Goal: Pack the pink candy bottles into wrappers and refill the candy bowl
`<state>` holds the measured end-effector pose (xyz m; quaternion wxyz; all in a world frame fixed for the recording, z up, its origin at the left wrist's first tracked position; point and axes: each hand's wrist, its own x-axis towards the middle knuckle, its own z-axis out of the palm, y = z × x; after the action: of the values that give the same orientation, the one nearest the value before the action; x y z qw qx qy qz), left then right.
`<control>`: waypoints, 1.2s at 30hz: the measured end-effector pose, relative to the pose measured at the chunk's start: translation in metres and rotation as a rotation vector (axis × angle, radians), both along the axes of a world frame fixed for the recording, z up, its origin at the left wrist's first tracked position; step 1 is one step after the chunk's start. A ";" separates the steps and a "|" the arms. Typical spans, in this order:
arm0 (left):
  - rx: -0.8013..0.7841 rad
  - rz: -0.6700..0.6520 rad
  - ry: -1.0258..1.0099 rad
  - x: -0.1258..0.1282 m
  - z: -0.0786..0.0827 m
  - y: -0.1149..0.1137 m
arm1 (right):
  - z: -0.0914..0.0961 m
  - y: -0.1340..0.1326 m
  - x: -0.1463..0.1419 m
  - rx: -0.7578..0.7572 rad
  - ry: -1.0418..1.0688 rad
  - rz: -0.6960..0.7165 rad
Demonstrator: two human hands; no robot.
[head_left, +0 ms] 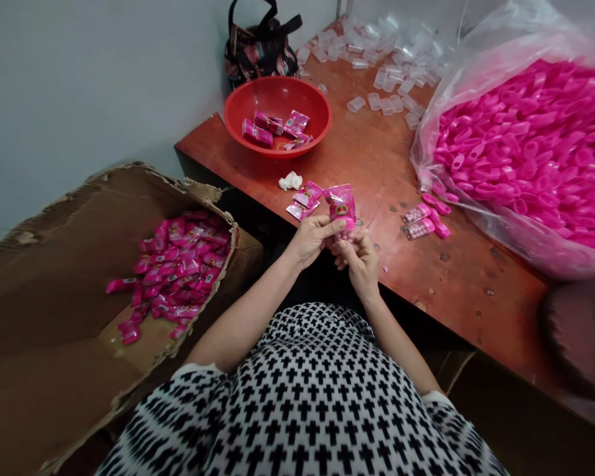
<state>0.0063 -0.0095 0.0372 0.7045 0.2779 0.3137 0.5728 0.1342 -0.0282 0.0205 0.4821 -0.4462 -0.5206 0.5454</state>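
Both my hands meet at the near edge of the red-brown table (377, 165). My left hand (313, 239) pinches a pink printed packet (342, 206) that stands upright between thumb and fingers. My right hand (359, 259) is closed around the packet's lower end, where small pale candies show. Two flat pink packets (305, 200) lie on the table just beyond my left hand. Two small filled tubes with pink caps (420, 221) lie to the right of my hands.
A red bowl (277, 92) holds a few pink packets. A big clear bag of pink caps (530, 145) fills the right side. Several clear tubes (387, 66) are scattered at the back. A cardboard box (79, 277) with several finished pink packets sits at left. A dark handbag (260, 46) stands behind the bowl.
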 end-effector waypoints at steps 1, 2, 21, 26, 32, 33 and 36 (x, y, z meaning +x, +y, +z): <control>-0.003 0.021 -0.020 0.001 0.001 0.000 | 0.000 0.000 0.000 0.031 -0.031 -0.022; -0.014 0.045 -0.040 0.003 0.001 0.000 | 0.001 -0.001 -0.001 0.050 -0.055 -0.030; -0.049 0.140 0.148 0.006 0.005 0.000 | 0.009 0.000 -0.001 0.008 -0.086 -0.021; -0.041 -0.003 0.082 0.007 0.000 -0.008 | 0.006 0.001 0.002 -0.102 0.067 0.050; -0.067 0.050 -0.040 0.007 -0.006 -0.013 | 0.003 0.002 0.001 -0.121 0.061 0.038; -0.076 0.084 -0.066 0.008 -0.006 -0.013 | 0.003 0.001 0.000 -0.100 0.033 0.040; -0.102 0.166 -0.057 0.013 -0.007 -0.013 | 0.003 -0.001 -0.002 -0.048 -0.014 0.025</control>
<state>0.0190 -0.0226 0.0300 0.6766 0.1985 0.3443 0.6199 0.1325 -0.0287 0.0234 0.4608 -0.4549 -0.5163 0.5605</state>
